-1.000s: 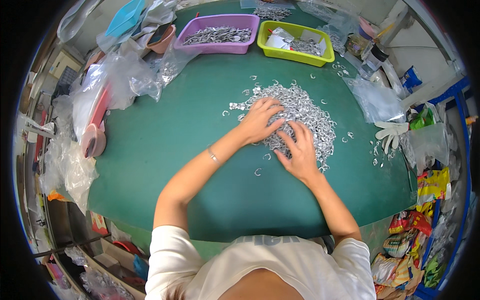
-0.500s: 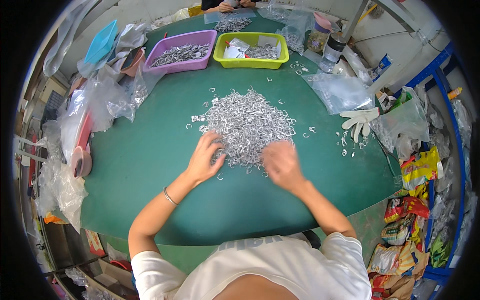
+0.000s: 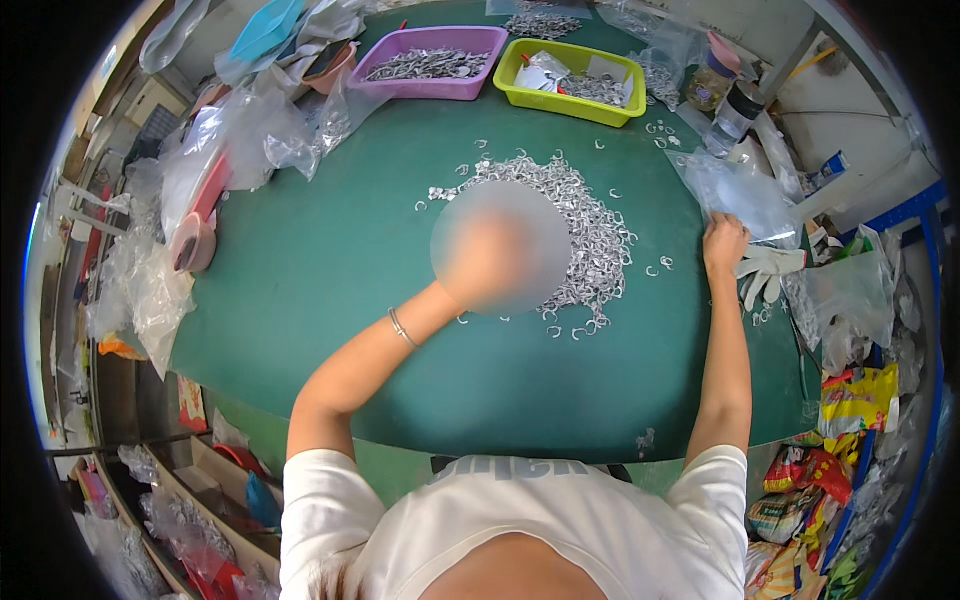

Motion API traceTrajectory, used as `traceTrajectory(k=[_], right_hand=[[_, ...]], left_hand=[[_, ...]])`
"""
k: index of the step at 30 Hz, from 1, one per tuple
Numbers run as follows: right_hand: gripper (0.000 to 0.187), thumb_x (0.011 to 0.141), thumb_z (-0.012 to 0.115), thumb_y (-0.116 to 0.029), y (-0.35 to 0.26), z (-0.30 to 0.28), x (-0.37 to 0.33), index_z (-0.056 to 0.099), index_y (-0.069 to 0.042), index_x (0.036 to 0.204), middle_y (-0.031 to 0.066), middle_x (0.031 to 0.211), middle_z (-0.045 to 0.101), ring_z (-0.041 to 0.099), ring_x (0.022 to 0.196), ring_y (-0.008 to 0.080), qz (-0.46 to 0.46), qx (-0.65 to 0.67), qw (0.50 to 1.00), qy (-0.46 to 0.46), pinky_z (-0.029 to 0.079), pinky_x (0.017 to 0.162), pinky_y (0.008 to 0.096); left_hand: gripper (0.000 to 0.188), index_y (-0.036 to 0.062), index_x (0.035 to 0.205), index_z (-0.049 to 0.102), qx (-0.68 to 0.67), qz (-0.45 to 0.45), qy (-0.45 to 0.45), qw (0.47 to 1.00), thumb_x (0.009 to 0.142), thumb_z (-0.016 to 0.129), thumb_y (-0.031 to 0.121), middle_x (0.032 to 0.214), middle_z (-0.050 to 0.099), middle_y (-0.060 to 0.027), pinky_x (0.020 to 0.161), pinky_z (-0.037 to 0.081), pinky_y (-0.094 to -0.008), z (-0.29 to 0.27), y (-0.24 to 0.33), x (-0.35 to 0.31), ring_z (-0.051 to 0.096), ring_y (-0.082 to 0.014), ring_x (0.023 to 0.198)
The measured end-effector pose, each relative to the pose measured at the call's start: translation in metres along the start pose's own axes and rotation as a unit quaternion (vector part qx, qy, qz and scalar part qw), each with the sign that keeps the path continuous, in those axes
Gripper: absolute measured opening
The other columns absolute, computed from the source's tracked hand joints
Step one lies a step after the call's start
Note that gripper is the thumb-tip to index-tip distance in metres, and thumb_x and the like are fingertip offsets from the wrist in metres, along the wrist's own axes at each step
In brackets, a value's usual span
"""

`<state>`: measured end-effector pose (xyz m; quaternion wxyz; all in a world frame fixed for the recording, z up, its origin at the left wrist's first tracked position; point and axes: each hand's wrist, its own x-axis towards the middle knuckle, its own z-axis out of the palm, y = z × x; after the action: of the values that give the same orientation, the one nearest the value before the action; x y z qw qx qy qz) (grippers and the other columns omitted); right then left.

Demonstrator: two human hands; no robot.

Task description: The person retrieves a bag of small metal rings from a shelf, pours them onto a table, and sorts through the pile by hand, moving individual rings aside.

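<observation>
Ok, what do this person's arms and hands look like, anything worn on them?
Both forearms are bare below short white T-shirt sleeves. A thin silver bangle circles the left wrist. The left hand is blurred over; the right hand shows no glove and no ring I can make out.

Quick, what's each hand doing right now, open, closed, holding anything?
Left hand: blurred out over the heap of small silver metal rings; state cannot be told.
Right hand: fingers curled on the edge of the clear plastic bag; grip unclear.
</observation>
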<state>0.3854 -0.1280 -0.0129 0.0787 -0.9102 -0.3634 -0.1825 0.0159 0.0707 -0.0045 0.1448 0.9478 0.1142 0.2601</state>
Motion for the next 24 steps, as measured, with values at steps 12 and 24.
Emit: traceTrajectory(k=[12,24], right_hand=[[0.013,0.083,0.057,-0.005,0.027,-0.038,-0.015,0.063,-0.004,0.094,0.0099,0.092,0.062,0.056,0.089,0.0277,-0.072,0.148,0.954,0.249,0.042,0.079,0.0384],[0.032,0.087,0.055,-0.026,0.033,-0.069,-0.036,0.063,0.004,0.087,0.018,0.095,0.062,0.055,0.098,0.0336,0.03,0.296,0.954,-0.026,0.039,0.089,0.0396]], left_hand=[[0.047,0.0097,0.117,0.053,-0.02,-0.051,-0.015,0.998,0.072,0.066,0.008,0.117,0.05,-0.0108,0.089,0.04,-0.043,-0.048,0.055,-0.058,0.045,-0.0325,0.108],[0.054,0.006,0.126,0.045,0.006,-0.164,0.01,0.986,0.075,0.064,0.003,0.133,0.038,-0.0168,0.102,0.03,-0.0459,-0.069,0.066,-0.089,0.035,-0.0381,0.125]])
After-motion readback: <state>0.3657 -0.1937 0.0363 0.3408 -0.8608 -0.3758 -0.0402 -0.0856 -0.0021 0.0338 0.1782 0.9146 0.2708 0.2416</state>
